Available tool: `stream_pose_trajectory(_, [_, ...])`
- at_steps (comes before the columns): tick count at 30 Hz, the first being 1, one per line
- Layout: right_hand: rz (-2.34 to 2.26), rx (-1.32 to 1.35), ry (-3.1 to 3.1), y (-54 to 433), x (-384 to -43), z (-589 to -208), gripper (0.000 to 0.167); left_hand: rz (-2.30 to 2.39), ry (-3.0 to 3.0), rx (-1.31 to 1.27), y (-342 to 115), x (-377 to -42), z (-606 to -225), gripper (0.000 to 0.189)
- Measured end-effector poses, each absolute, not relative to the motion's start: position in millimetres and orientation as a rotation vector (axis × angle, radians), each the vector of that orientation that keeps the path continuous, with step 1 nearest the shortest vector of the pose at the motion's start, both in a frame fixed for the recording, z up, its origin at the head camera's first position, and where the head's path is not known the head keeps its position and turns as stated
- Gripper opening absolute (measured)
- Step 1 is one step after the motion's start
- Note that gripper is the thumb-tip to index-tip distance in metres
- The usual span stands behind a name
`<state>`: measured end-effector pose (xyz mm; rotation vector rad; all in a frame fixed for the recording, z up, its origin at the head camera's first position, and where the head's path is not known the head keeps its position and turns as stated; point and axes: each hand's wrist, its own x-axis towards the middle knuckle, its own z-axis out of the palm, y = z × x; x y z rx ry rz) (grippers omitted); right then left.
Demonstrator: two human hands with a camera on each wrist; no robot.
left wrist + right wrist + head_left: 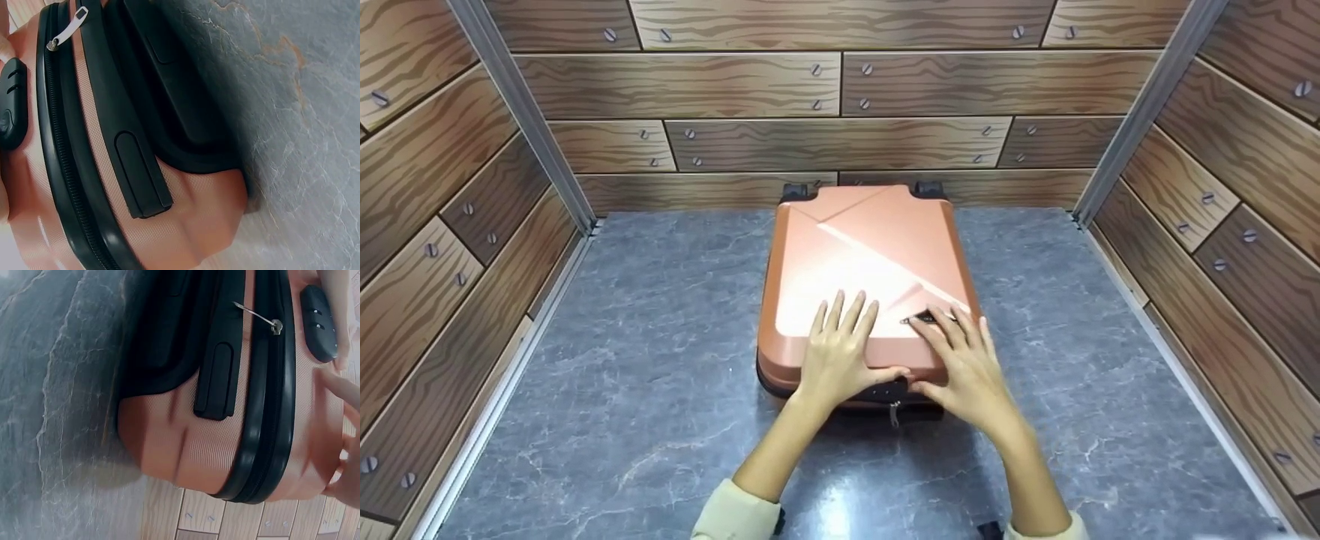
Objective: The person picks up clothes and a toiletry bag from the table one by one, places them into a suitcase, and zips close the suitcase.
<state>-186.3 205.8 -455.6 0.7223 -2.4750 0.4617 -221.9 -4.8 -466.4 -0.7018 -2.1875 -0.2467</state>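
A rose-gold hard-shell suitcase [870, 255] lies flat, its wheels at the far end. My left hand [836, 360] rests on the near left part of its lid, fingers straight and spread. Beside it, on the near right, my right hand [971, 375] touches the lid with fingers extended, partly covering a dark badge [928, 318]. Both thumbs point inward near the black combination lock [319, 323] on the front side. A metal zipper pull [72, 28] sits on the black zipper [67, 163]. Below runs a black carry handle [222, 371].
The suitcase is on a grey marble-patterned surface [660, 315]. Wood-plank-patterned walls [750, 82] stand at the back and both sides, with metal corner posts [529, 112]. Two black wheels [795, 192] face the back wall.
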Motion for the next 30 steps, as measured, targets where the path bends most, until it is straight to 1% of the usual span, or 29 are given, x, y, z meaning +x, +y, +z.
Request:
stream_pose_trajectory(3, [0.435,0.698,-2.484,205,-189,-456,0.097,-0.259,-2.182,-0.705,-6,-223,-466,0.095])
stream_pose_trajectory(5, [0.445,0.682,-2.489,204,-191,-455,0.098,-0.261,-2.176,-0.710,-6,-224,-466,0.094])
stream_pose_trajectory(17, [0.550,0.628,-2.589,209,-201,-450,0.098,-0.235,-2.197,-0.710,-2,-230,-466,0.094])
stream_pose_trajectory(30, [0.574,0.603,-2.619,210,-229,-446,0.097,-0.251,-2.199,-0.717,0,-259,-465,0.093])
